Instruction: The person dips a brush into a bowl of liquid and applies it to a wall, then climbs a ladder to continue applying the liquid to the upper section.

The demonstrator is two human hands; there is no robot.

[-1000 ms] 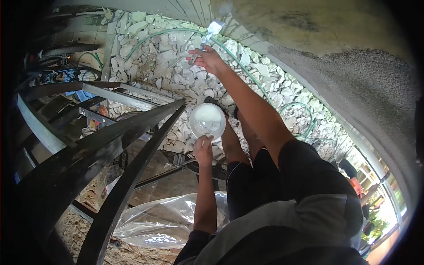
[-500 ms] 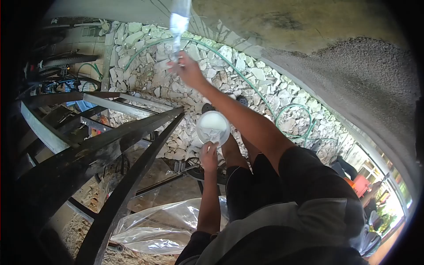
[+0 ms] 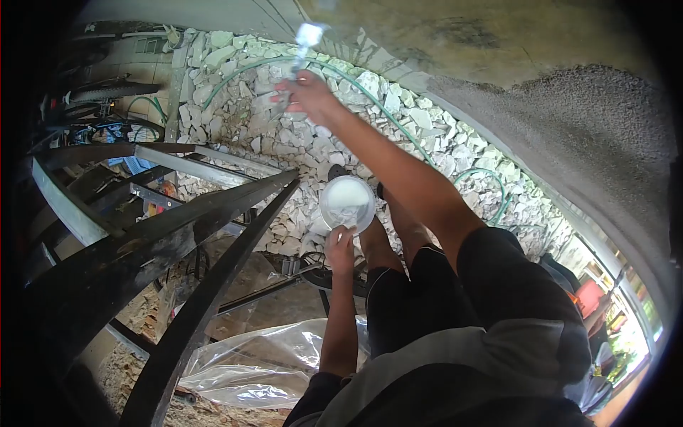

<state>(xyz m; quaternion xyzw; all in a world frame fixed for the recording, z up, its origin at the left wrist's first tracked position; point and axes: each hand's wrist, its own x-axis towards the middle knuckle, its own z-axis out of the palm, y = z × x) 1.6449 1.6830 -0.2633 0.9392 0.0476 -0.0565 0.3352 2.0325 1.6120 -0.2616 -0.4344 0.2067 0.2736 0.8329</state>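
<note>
My right hand (image 3: 310, 95) is stretched out toward the wall, its fingers closed around the handle of a paintbrush (image 3: 308, 35). White covers the brush head, which is up by the wall and somewhat blurred. Lower down, my left hand (image 3: 340, 248) grips the near rim of a round plastic tub (image 3: 368, 213). White paint (image 3: 347, 192) lies inside the tub, with white smears on its near inner side. The tub is held above the rubble, in front of my legs.
A wall (image 3: 455, 43), partly rough and grey, curves along the top and right. Broken stones (image 3: 277, 156) cover the ground, crossed by a green hose (image 3: 388, 114). Dark metal beams (image 3: 163, 228) rise on the left, near bicycles (image 3: 121, 132). Clear plastic sheeting (image 3: 256, 363) lies below.
The paintbrush has tilted and swung slightly right along the wall, with my right hand shifting right too. The tub and my left hand appear a little further right.
</note>
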